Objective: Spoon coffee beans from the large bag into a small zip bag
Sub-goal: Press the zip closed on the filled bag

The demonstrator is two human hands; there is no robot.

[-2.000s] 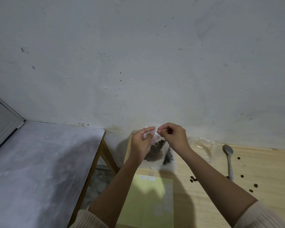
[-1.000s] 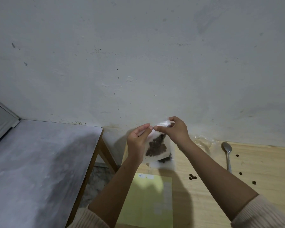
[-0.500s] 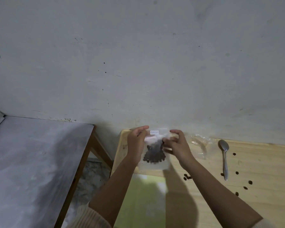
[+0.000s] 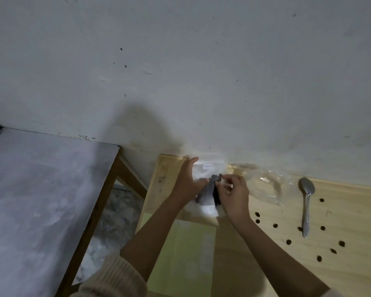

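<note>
The small zip bag (image 4: 209,173) lay flat on the wooden table (image 4: 351,211), close to the wall (image 4: 201,61). Its long axis ran from the person toward the wall, and the end with a small white label was the far end. A dark heap of coffee beans (image 4: 205,195) was already inside it, around the middle.

The left hand (image 4: 185,185) rested on the left side of the bag with its fingers almost straight, so it pressed the bag down and did not grasp it. The right hand (image 4: 235,195) was on the right side with curled fingers, and its fingertips (image 4: 220,183) seemed to pinch the film of the bag near the beans. The picture was a little blurred there, so this is my judgement.

Just to the right of the small bag lay the large bag (image 4: 266,187), clear and crumpled. Further right, well apart from both hands, the spoon (image 4: 306,202) lay with its bowl toward the wall. Several loose beans (image 4: 322,228) were scattered around its handle.

I judge that the filling was mostly done and the bag was being flattened or closed. The zip end lay beyond both hands, toward the wall, so the next move would need a reach forward. The right hand was the nearer one to the spoon.
</note>
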